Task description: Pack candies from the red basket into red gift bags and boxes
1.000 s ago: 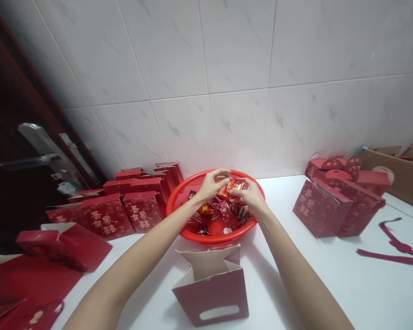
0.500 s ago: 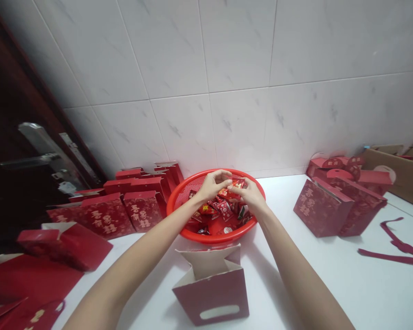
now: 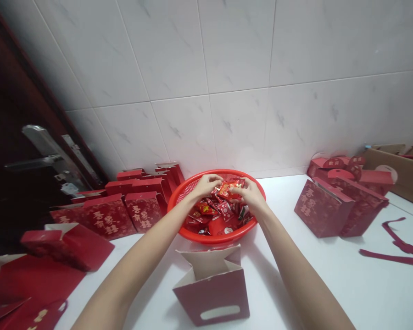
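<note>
A red plastic basket (image 3: 174, 201) holds many small wrapped candies (image 3: 225, 210), mostly in red wrappers. Over its far half, my right hand (image 3: 253, 196) grips red-and-orange candy packets (image 3: 230, 189) between thumb and fingers. My left hand (image 3: 206, 187) is just left of these packets, its thumb and fingertips pinched together at their edge; what sits in that pinch is too small to make out. In front of the basket, nearest me, stands a dark red paper gift box (image 3: 211, 293) with its top open and a slot cut in its front.
Several red gift boxes (image 3: 105, 217) stand in rows at the left, with more (image 3: 69, 247) nearer me. On the right are other red boxes (image 3: 323, 208), a cardboard carton (image 3: 399, 174) and dark red ribbon strips (image 3: 392, 257). A tiled wall (image 3: 241, 128) closes the back; a door handle (image 3: 34, 160) is at left.
My left hand has shifted slightly left, its thumb now apart from my right thumb. More of the candy packets in my right hand shows. The boxes and basket stay in place.
</note>
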A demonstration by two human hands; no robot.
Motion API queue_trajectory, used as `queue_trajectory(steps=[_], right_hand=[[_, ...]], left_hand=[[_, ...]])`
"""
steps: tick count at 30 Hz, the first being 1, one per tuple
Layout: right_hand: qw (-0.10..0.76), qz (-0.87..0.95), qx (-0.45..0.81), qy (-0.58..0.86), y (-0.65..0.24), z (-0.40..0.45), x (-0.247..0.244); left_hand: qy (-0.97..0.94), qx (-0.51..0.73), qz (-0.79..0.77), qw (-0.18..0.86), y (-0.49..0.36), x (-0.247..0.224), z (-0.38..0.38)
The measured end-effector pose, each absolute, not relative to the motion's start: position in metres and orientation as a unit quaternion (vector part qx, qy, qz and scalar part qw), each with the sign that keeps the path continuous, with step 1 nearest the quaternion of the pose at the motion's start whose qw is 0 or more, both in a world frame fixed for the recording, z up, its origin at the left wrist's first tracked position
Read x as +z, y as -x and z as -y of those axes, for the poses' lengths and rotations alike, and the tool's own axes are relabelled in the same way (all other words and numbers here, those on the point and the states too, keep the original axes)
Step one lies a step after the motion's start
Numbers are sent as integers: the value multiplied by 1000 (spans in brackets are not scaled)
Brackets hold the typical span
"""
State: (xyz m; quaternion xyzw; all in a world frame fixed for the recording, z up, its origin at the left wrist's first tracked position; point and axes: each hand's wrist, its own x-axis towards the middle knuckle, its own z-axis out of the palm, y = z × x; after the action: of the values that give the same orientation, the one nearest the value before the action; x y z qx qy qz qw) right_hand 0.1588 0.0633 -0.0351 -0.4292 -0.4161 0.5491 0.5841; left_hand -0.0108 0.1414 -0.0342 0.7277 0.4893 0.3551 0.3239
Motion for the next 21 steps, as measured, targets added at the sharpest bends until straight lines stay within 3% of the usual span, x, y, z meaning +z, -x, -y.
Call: queue_trajectory(steps=[3,9,14,21], right_hand=[[596,399,544,434,-158,-65,-36],[598,404,548,422,-158,-66,-37],[586,416,551,424,-159,-64,-35],[597,416,537,427,-158,-62,-34]], left_hand=[[-741,291,-568,208,25,-41,-150],[-735,209,-623,167,40,-53,-155],[-741,182,-609,216,36,-48,-152],[-746,272,-523,309,29,-29,-141]])
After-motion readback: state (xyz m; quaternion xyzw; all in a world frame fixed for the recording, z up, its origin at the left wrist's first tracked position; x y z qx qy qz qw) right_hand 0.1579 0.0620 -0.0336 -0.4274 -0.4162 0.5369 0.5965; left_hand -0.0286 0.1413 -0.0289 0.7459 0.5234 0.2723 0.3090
